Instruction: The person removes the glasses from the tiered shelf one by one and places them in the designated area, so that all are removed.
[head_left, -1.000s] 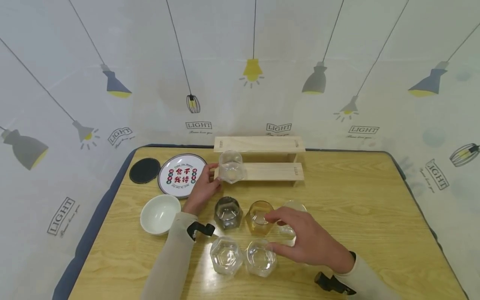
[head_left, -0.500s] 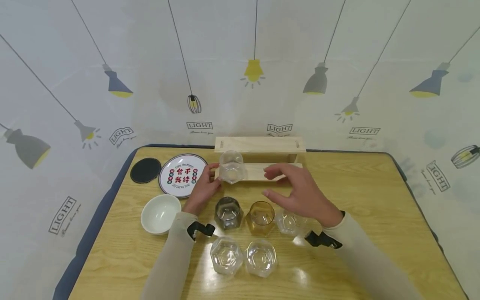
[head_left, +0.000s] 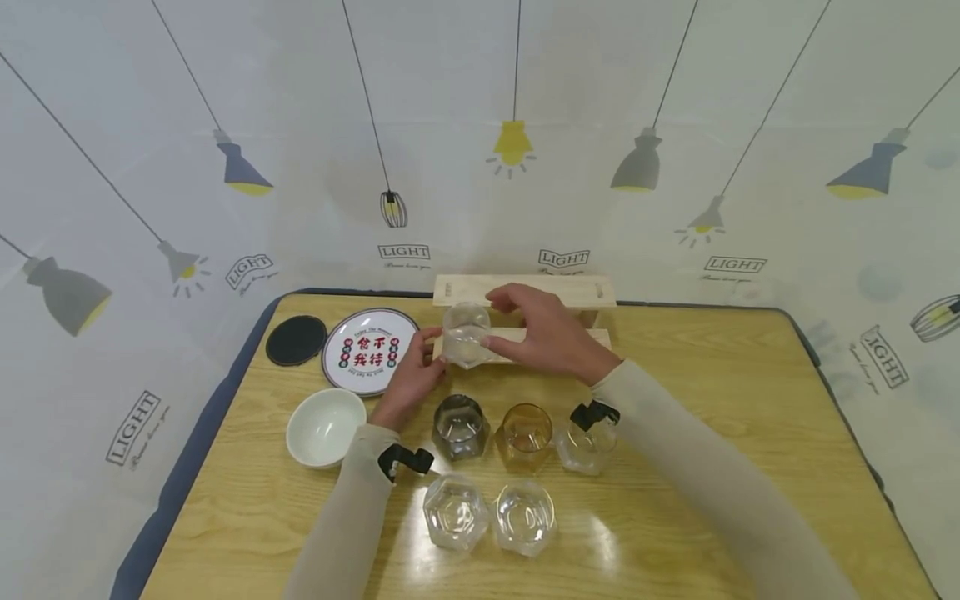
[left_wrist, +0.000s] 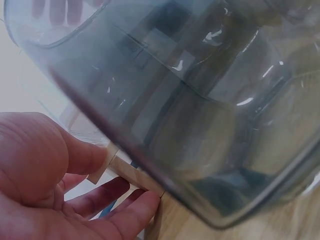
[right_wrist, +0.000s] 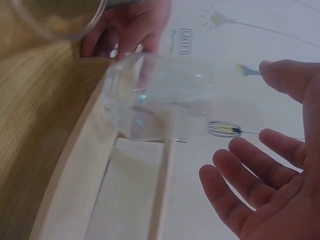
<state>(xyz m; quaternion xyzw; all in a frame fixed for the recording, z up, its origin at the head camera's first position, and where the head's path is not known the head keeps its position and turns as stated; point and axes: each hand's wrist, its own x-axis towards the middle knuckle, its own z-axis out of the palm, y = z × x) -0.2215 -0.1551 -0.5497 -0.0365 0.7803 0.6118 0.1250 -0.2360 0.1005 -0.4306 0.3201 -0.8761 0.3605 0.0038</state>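
A clear faceted glass (head_left: pixel 467 337) stands on the left end of the lower step of a two-tier wooden rack (head_left: pixel 525 289). My left hand (head_left: pixel 411 379) holds that lower step's left end, its thumb and fingers about the wood in the left wrist view. My right hand (head_left: pixel 551 329) is just right of the clear glass, thumb and fingers spread; the right wrist view shows a gap between this hand and the glass (right_wrist: pixel 155 97). A smoky grey glass (head_left: pixel 459 429) stands in front of the rack and fills much of the left wrist view.
Right of the grey glass stand an amber glass (head_left: pixel 525 442) and a clear glass (head_left: pixel 583 454). Nearer are two more clear ones, the left glass (head_left: pixel 454 515) and the right glass (head_left: pixel 525 518). A white bowl (head_left: pixel 326 427), printed plate (head_left: pixel 369 321) and black disc (head_left: pixel 296 340) lie leftward.
My right hand has moved from the front right clear glasses, up and left over the table, to beside the glass on the rack. The left hand stays at the rack's end.
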